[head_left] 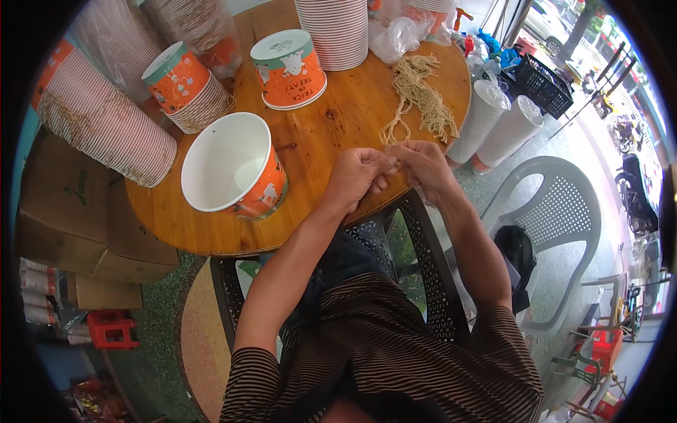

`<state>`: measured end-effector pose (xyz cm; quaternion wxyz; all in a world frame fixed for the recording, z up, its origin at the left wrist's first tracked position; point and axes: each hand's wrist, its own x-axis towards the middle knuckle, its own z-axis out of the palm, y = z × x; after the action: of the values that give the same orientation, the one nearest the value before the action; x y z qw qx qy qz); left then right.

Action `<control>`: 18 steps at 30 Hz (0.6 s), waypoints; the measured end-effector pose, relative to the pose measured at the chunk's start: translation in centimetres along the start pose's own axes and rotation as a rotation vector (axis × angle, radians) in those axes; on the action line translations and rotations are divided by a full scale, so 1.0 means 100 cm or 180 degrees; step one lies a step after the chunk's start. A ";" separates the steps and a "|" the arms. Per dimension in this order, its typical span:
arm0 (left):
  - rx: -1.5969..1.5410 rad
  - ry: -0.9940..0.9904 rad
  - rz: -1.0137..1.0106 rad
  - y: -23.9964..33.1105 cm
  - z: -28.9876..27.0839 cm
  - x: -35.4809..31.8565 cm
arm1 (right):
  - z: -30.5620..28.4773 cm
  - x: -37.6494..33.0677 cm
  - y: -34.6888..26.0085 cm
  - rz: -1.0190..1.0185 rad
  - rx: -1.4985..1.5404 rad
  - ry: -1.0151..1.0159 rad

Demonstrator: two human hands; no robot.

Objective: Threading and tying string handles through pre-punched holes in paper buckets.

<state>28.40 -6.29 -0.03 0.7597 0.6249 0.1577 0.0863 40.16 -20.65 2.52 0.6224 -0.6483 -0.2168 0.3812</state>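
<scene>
Over the table's near edge, my left hand [360,178] and my right hand [424,168] meet at the fingertips, both closed in a pinch. A strand of beige cord [396,131] loops down from a tangled bundle of cords [422,92] to the fingers of my right hand. What my left fingertips pinch is hidden. Left of my hands stands an open paper bucket [236,166], white inside and orange with printed figures outside. Behind it, another orange and green paper bucket [289,70] sits upside down on the wooden table [317,134].
Stacked paper buckets [106,120] lean at the left, beside a shorter stack [185,88] with cord around it. A tall stack [331,32] stands at the back. A grey plastic chair [557,204], wrapped white stacks [508,130] and a black crate [543,84] are to the right.
</scene>
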 end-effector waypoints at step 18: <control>0.2257 0.1248 0.1025 0.000 -0.009 -0.004 | -0.100 0.157 -0.037 -0.1160 -0.3016 0.2245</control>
<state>27.72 -5.58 -0.09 0.4306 0.8356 0.2193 0.2612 58.21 -14.72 1.89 0.3561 -0.8938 -0.2509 -0.1062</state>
